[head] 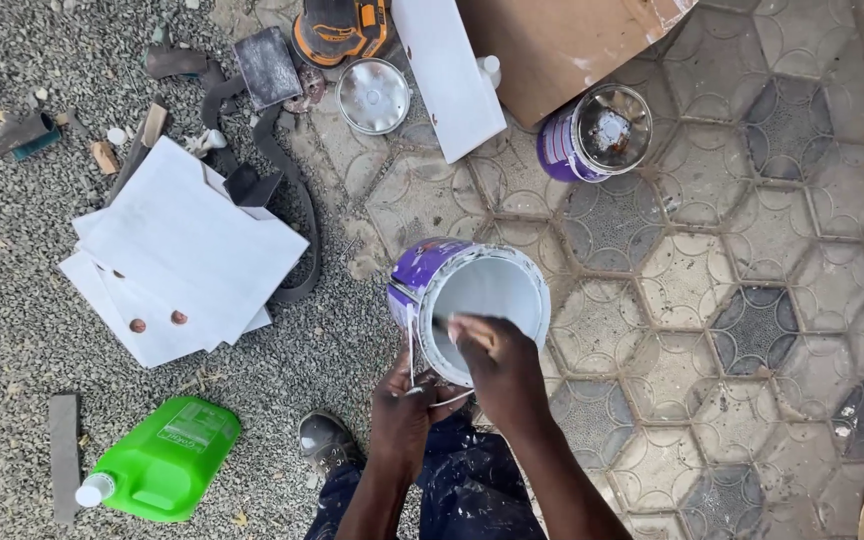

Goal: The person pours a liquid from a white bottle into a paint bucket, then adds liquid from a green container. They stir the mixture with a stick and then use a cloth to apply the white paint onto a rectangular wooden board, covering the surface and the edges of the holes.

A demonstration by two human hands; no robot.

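A purple paint can [430, 268] with white paint inside is tilted toward me at the centre. My left hand [402, 405] grips its near rim and thin wire handle from below. My right hand [492, 355] reaches over the rim into the can, fingers closed on a thin stick or brush handle whose end dips toward the paint; what the tool is stays partly hidden. My shoe [324, 438] and paint-spattered trousers [462, 490] show below.
White painted boards [177, 250] are stacked on gravel at left, with a black strap [297, 200] beside them. A green jug [167, 460] lies lower left. A second open purple can [592, 135], a round lid [373, 96], a sander [337, 30] and a brown board [562, 45] sit at the top.
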